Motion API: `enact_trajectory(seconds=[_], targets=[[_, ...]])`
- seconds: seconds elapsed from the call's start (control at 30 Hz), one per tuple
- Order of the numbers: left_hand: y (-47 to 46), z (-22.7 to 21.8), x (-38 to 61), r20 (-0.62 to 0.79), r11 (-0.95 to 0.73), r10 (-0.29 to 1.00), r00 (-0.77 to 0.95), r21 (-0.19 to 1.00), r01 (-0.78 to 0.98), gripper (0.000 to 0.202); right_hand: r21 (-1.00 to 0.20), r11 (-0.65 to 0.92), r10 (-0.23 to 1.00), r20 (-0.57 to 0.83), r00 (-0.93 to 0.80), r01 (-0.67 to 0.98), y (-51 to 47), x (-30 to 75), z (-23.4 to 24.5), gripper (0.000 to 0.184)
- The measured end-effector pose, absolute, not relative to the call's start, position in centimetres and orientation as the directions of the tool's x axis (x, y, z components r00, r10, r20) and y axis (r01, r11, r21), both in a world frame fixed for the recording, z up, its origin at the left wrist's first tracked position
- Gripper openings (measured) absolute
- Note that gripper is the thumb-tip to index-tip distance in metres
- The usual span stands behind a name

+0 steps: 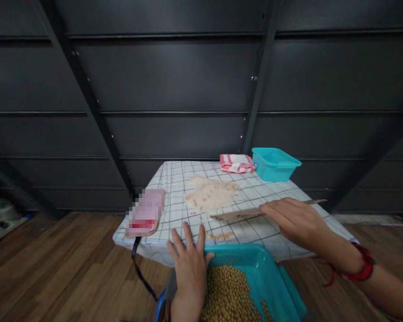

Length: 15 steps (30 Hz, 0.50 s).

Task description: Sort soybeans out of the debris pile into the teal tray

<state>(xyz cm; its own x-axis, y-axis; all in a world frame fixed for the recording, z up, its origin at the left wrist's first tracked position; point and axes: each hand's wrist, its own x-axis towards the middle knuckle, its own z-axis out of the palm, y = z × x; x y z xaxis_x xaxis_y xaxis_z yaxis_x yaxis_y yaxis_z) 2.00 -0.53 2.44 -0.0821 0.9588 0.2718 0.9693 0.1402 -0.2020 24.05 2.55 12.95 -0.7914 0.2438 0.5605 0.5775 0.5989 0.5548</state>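
Observation:
My left hand (189, 261) rests flat with fingers spread at the near table edge, its palm against the left rim of a teal tray (255, 268) filled with yellow-brown beans (226, 295). My right hand (293, 219) is closed on a flat brown cardboard strip (235, 215) that lies across the checked tablecloth (174, 179). The strip's left end points at a pile of white rice (210, 194) mixed with a few beans. Several loose beans (220, 235) lie between the pile and the tray.
An empty teal tub (275, 164) and a folded pink-and-white striped cloth (237, 163) sit at the table's far right. A pink pixelated object (145, 213) with a black strap lies at the left edge. Dark metal wall behind, wooden floor around.

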Motion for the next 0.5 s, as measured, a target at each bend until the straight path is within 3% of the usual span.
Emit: enact_trajectory(seconds=[0.5], targets=[[-0.6, 2.8, 2.1, 0.290, 0.153, 0.953, -0.087, -0.212, 0.965, 0.068, 0.372, 0.754, 0.291, 0.550, -0.783, 0.542, 1.4, 23.9, 13.1, 0.027]])
